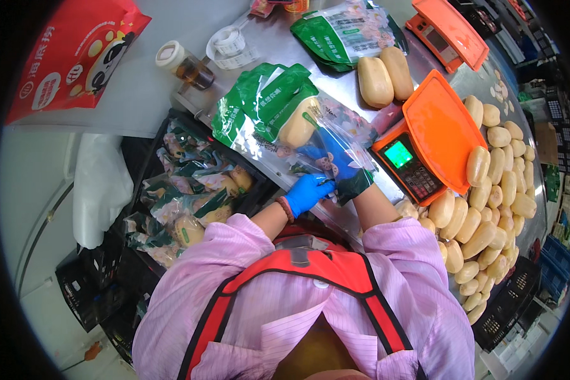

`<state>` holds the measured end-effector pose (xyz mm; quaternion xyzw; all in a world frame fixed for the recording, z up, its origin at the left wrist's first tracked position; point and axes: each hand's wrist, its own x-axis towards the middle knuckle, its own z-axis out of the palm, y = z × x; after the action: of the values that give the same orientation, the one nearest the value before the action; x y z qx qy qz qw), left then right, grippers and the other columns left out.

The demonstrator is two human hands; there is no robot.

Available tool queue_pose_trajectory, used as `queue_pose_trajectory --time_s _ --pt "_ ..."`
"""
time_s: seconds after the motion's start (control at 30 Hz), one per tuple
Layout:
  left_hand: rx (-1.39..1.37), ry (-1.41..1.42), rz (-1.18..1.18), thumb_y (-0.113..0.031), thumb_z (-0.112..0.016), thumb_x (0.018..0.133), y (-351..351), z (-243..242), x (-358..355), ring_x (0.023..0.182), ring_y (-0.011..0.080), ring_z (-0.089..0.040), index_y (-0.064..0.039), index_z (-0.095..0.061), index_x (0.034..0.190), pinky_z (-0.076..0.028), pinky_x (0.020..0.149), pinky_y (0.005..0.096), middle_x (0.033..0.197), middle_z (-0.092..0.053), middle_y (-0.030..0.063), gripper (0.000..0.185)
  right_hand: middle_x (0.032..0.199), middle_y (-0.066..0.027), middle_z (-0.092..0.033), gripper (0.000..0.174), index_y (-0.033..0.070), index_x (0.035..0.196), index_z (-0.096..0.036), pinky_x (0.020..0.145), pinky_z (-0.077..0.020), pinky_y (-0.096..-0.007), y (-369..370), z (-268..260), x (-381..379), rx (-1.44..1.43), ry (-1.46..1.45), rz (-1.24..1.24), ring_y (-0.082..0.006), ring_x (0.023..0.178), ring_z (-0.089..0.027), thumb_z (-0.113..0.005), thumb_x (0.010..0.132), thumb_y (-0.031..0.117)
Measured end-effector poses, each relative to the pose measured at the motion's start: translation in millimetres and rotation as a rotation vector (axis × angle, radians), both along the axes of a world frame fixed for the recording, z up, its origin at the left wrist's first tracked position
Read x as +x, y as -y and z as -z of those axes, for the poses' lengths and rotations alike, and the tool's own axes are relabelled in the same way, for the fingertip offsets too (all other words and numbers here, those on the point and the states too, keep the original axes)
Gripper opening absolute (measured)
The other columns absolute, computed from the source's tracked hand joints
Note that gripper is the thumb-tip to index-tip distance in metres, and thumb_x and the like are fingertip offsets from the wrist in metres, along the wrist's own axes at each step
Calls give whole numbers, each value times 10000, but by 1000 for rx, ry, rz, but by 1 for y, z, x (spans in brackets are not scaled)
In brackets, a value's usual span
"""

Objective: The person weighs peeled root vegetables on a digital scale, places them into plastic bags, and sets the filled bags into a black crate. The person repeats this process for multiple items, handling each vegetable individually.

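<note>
My left hand (308, 194), in a blue glove, pinches the edge of a clear printed plastic bag (363, 164) near its dark green mouth. Up to the wrist, my right hand (335, 154) is inside that bag, its blue glove showing through the film. A lotus root segment (298, 124) lies beyond the right fingers, near the bag's far end. Whether those fingers grip anything is hard to see through the glare. Beneath and behind lies a fanned stack of green printed bags (251, 95) on the metal table (275, 42).
An orange scale (437, 137) with a lit display stands right, beside piled lotus root segments (494, 199). Two lotus roots (384, 78) lie behind. A black crate (261, 192) at left holds filled bags (185, 204). A jar (185, 64) and label roll (230, 42) sit at the back.
</note>
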<state>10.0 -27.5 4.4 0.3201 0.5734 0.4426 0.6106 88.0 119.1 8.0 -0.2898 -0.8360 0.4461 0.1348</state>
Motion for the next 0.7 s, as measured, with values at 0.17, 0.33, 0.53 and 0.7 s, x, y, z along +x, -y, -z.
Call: queue_pose_trajectory --time_s 0.17,0.33,0.53,0.7 --pt "11 78 3 -212 -557 992 3 13 1 777 150 -657 18 -707 947 -513 735 293 846 -712 83 278 1110 -165 -678 287 64 1166 -663 873 -504 -399 11 -43 45 517 102 -179 -298 1026 -647 -640 889 134" --pt "-3 -40 16 -212 -543 1003 2 2 1 767 149 -659 16 -694 951 -517 709 288 851 -712 86 278 962 -64 -688 198 42 1061 -697 734 -541 -294 1 -38 195 -174 -459 503 -172 843 -657 -704 863 57" --pt "-98 -48 -9 -236 -579 995 0 -5 2 774 138 -659 3 -679 1018 -525 701 286 873 -702 63 260 1401 -185 -532 670 2 1386 -494 1069 -413 -398 -83 -105 288 700 -92 927 -319 1284 -519 -789 817 197" --pt "-71 15 -34 -245 -596 991 3 12 -2 805 143 -662 1 -652 1096 -544 737 293 930 -688 64 273 1397 -230 -521 874 33 1469 -393 1026 -456 -391 -114 -94 297 453 37 971 -361 1260 -533 -831 755 284"
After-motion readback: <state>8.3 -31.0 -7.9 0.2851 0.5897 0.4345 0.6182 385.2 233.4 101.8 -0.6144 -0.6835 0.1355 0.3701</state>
